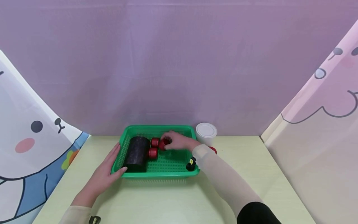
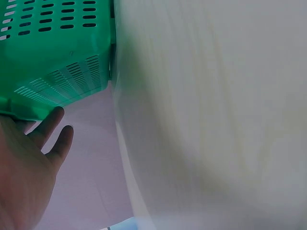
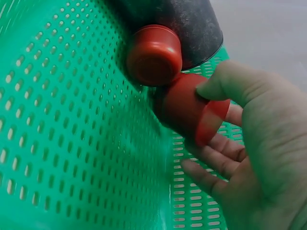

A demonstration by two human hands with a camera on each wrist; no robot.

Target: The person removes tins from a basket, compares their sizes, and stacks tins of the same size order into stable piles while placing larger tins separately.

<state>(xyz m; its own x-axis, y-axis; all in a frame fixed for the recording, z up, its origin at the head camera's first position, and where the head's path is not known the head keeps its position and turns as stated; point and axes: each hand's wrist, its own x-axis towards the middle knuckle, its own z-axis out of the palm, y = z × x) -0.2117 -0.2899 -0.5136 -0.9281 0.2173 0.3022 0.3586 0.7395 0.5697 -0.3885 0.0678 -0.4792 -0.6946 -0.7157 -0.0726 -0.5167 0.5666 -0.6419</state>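
In the head view a green perforated basket (image 1: 173, 175) stands on the table. My right hand (image 1: 179, 141) reaches into it and pinches a small red cup (image 3: 192, 108) between thumb and fingers, the cup tilted. Against it, in the right wrist view, sits another red cup (image 3: 154, 55). One more red cup (image 1: 153, 153) lies beside a large black cylinder (image 1: 137, 152) in the basket's left part. My left hand (image 1: 104, 175) rests at the basket's left side with fingers extended along the outside and its thumb at the front left corner.
A white tub with a lid (image 1: 206, 130) stands behind the basket's right end. Part of a red object (image 1: 213, 150) shows past the right forearm on the table (image 1: 156, 202). A purple cloth wall (image 1: 179, 62) rises behind, with printed panels at both sides.
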